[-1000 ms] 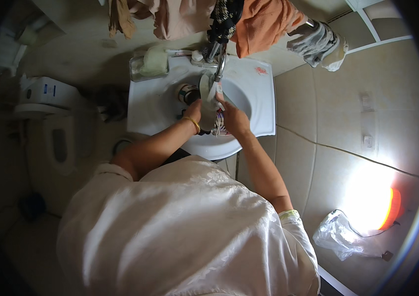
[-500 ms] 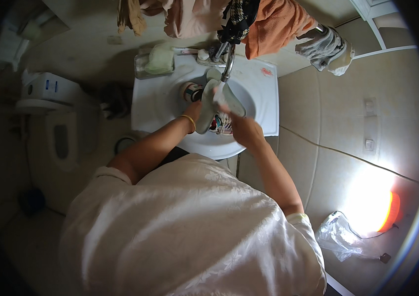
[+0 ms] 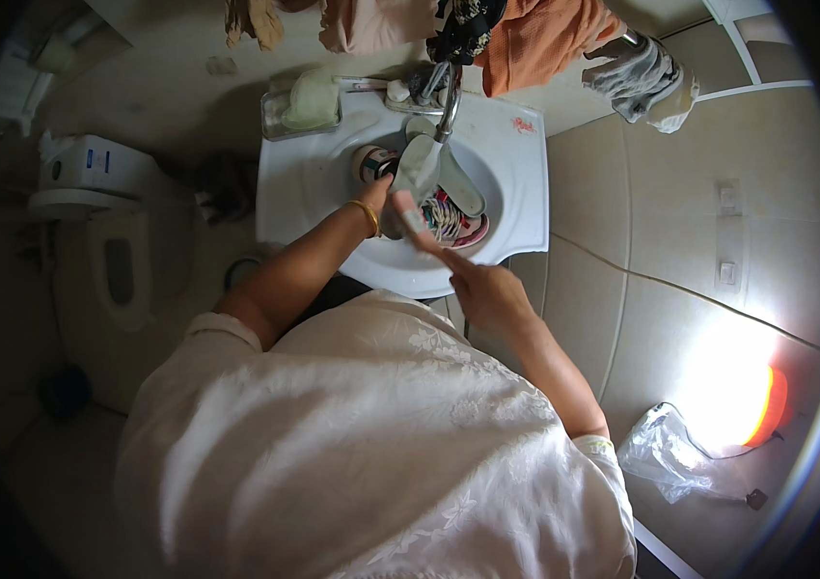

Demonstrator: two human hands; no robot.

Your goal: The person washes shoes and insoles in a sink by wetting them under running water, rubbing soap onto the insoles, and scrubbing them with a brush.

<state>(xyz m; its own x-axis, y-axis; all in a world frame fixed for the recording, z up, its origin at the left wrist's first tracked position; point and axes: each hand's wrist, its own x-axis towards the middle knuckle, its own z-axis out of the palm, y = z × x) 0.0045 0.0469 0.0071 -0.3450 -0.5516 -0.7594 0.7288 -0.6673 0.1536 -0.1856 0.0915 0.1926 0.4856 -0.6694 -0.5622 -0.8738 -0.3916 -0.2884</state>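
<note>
My left hand (image 3: pixel 374 196) grips a pale grey-green insole (image 3: pixel 418 172), tilted over the washbasin (image 3: pixel 285 198) just below the faucet (image 3: pixel 448 114). In my right hand (image 3: pixel 493 295) is a scrubbing brush (image 3: pixel 412 220), blurred by motion, its head over the near end of that insole. A second pale insole (image 3: pixel 461 185) lies to the right in the bowl. Beneath them sits a shoe with striped laces (image 3: pixel 447 218), partly covered. Another dark-and-white shoe (image 3: pixel 369 162) rests at the bowl's left side. My left fingers are partly hidden by the insole.
A clear tray with a pale green cloth (image 3: pixel 312 102) stands on the basin's back left corner. Clothes, including an orange cloth (image 3: pixel 545 43), hang above the faucet. At left is a toilet (image 3: pixel 121 270); at right, a bright lamp (image 3: pixel 767 405) beside a plastic bag (image 3: pixel 666 454).
My right hand has drawn the brush toward me, from below the faucet to the insole's near end. The held insole has shifted, and more of the laced shoe shows.
</note>
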